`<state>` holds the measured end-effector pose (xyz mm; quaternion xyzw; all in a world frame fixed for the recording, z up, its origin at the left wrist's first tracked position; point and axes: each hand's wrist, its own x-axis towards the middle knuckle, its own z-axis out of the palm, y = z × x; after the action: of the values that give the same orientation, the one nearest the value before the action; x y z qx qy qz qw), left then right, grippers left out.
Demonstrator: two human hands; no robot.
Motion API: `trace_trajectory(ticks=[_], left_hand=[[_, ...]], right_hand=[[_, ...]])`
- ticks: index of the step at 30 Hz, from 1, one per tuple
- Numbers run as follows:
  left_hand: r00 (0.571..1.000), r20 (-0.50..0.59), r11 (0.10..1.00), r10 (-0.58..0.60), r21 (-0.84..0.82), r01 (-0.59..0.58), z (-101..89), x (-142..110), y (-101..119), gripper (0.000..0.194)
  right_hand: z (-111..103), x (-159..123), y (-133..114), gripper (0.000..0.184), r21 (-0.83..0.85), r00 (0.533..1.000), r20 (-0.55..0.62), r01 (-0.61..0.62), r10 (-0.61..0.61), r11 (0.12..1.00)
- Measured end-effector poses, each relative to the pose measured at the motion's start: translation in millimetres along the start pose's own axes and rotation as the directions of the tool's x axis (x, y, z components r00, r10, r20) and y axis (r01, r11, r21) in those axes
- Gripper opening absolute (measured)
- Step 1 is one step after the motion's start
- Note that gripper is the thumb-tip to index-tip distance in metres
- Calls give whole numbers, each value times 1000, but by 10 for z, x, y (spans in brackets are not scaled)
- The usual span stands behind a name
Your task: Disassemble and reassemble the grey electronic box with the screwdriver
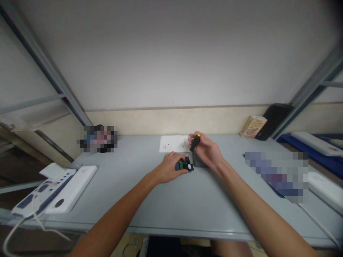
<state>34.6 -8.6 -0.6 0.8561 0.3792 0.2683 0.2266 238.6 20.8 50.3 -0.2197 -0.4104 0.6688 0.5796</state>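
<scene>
My left hand (pixel 171 167) is closed around a small black device (pixel 189 166) with a green circuit board (pixel 181 164) showing, held at the tabletop. In my right hand (pixel 210 151) is a screwdriver (pixel 195 142) with a dark handle and a yellow end cap. It tilts so that its thin shaft points down at the device; whether the tip touches it I cannot tell. Behind my hands lies a white sheet of paper (pixel 173 143) with several tiny dark pieces on it, perhaps screws. A dark grey item (pixel 199 161) sits partly hidden under my right hand.
At the left of the grey table (pixel 128 207) lie a power strip (pixel 40 194) with a plug and cables, and a white flat box (pixel 77 189). A yellow box (pixel 253 127) and a black case (pixel 276 121) lean at the back right. Blurred items lie on both sides.
</scene>
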Motion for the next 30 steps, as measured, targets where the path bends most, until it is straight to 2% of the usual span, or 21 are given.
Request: trace_trajectory(ticks=[7,10,16,20,23,30], left_hand=[[1000,-3,1000,21,16,-21,3,-2,-7,35],[1000,-5,1000,20,23,-20,11,-1,-9,34],[1000,-16,999,24,34,-23,34,-3,-38,35],[999,-16,998,50,47,-49,42,-12,-57,29],[997,-21,995,79,65,-78,47,-13,-71,25],[994,-28,991,104,84,-101,51,-8,-75,25]], right_hand=[[-24,26,61,27,40,999,9,33,-33,999],[-4,20,30,34,78,1000,24,-15,13,997],[-20,-24,-7,29,-34,999,45,3,-1,999],[25,-3,33,30,1,998,42,38,-38,999],[59,7,29,32,25,999,33,14,-14,1000],[63,-21,47,35,-80,1000,15,28,-27,996]])
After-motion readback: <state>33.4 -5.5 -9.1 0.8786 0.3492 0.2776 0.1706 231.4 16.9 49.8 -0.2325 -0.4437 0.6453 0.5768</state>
